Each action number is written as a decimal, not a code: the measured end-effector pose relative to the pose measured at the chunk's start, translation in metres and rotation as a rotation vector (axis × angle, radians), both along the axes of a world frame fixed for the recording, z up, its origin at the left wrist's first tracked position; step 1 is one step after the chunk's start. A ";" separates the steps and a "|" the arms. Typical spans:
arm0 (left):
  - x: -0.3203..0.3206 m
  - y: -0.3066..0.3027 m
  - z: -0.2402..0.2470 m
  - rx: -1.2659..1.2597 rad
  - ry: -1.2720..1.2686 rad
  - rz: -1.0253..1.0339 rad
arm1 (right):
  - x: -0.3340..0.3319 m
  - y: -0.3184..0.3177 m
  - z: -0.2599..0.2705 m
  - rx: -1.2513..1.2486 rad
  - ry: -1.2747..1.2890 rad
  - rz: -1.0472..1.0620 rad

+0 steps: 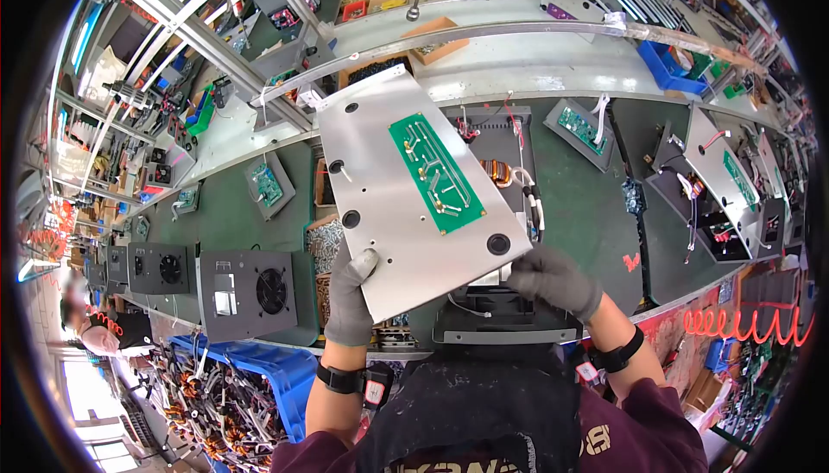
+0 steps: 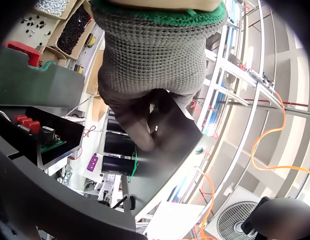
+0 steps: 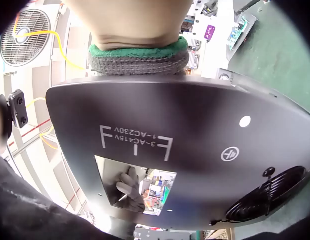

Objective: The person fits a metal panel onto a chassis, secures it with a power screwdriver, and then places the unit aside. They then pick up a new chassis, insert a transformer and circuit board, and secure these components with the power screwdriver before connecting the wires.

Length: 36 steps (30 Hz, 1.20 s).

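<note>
In the head view, my gloved left hand (image 1: 350, 296) grips the lower left edge of a large silver metal panel (image 1: 380, 188), thumb on its upper face. The panel is tilted and bears a green circuit board (image 1: 439, 173) and several black grommets. My gloved right hand (image 1: 554, 281) is at the panel's lower right corner, over the dark open housing (image 1: 505, 332). In the right wrist view, a black housing wall (image 3: 195, 110) with a fan grille and a rectangular cutout hides most of that hand. Gloved fingers (image 3: 129, 185) show through the cutout; I cannot tell what they hold.
Finished-looking black fan boxes (image 1: 248, 294) stand at left on the green bench (image 1: 587, 214). Circuit board units (image 1: 580, 132) lie behind. An open housing with wires (image 1: 717, 184) stands at right. A blue bin of cables (image 1: 285, 369) is low at left; a coiled red hose (image 1: 743, 324) hangs right.
</note>
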<state>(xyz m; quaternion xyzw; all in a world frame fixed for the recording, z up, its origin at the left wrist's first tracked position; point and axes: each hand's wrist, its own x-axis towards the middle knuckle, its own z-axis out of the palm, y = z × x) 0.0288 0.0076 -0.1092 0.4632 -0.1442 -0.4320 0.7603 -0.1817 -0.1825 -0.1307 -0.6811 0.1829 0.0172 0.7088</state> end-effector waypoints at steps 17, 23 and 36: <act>-0.002 0.008 -0.007 -0.018 0.143 0.064 | 0.003 0.012 0.010 0.190 -0.154 -0.046; -0.003 0.012 -0.016 -0.017 0.174 0.068 | 0.013 0.006 0.016 0.192 -0.149 -0.165; -0.009 0.005 -0.015 0.032 0.123 -0.038 | 0.016 -0.005 -0.018 -0.029 -0.213 -0.347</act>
